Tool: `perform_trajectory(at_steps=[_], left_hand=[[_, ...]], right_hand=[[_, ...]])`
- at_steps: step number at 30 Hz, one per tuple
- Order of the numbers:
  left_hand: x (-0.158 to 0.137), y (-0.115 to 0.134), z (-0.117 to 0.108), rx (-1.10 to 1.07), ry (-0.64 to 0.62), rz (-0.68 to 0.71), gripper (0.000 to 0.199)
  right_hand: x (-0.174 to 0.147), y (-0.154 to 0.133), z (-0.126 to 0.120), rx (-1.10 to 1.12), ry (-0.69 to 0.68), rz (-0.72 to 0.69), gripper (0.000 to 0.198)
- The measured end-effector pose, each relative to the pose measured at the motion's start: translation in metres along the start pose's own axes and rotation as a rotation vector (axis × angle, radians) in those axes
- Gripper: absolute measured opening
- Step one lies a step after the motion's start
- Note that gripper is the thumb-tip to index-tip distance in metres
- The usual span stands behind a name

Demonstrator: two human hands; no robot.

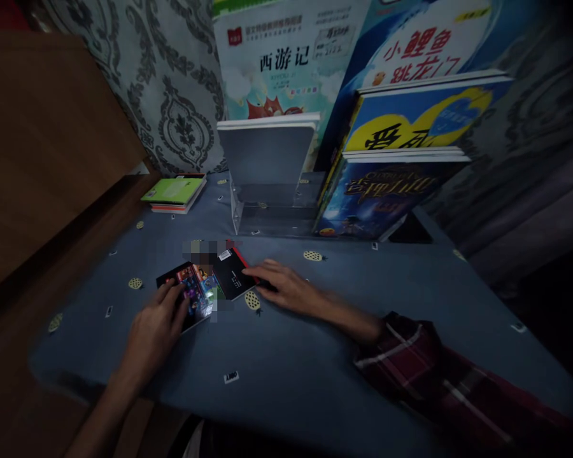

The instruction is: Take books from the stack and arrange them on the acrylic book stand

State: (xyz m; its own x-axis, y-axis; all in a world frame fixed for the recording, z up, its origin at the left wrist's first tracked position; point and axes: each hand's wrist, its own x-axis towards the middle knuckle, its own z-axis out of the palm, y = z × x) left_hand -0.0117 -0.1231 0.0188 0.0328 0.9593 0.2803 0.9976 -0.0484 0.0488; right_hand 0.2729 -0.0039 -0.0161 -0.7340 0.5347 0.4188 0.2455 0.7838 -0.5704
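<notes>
In front of you, a small, glossy black book (230,280) with colourful pictures and a red edge lies on a blue-grey, pineapple-printed tablecloth (310,362). Your left hand (155,320) rests on its picture side, fingers slightly spread. Your right hand (287,287) touches its right edge, forefinger extended; whether the thumb pinches it cannot be told. Beyond stand a clear plastic bookstand (272,194) and an upright dark-blue book (382,197); a green-topped stack of books (174,191) lies far left.

Books (232,280), stand (277,214) on blue tablecloth (296,375)
</notes>
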Motion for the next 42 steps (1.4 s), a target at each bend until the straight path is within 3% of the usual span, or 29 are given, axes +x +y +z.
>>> perform_trajectory(at_steps=[5,13,19,23,30,35,42], left_hand=[[0.009,0.002,-0.005,-0.097,-0.006,0.007,0.035],[0.019,0.017,0.001,-0.192,0.003,0.117,0.028],[0.017,-0.002,-0.018,-0.234,-0.189,0.267,0.039],[0.005,-0.007,-0.020,-0.108,-0.268,0.276,0.048],[0.003,0.003,-0.015,0.002,-0.238,0.300,0.036],[0.011,0.009,-0.026,0.024,-0.300,0.387,0.026],[0.018,0.004,-0.035,-0.032,-0.376,0.409,0.030]], right_hand=[[0.013,0.019,-0.002,-0.047,0.037,-0.040,0.049],[0.018,0.040,-0.001,-0.097,0.178,0.027,0.046],[0.017,0.042,0.002,-0.138,0.153,0.025,0.040],[0.017,0.042,0.004,-0.196,0.135,0.017,0.039],[0.015,0.026,0.010,-0.262,0.092,-0.010,0.032],[0.016,0.002,0.023,-0.200,0.034,-0.119,0.030],[0.020,-0.033,0.035,-0.131,-0.049,-0.182,0.031]])
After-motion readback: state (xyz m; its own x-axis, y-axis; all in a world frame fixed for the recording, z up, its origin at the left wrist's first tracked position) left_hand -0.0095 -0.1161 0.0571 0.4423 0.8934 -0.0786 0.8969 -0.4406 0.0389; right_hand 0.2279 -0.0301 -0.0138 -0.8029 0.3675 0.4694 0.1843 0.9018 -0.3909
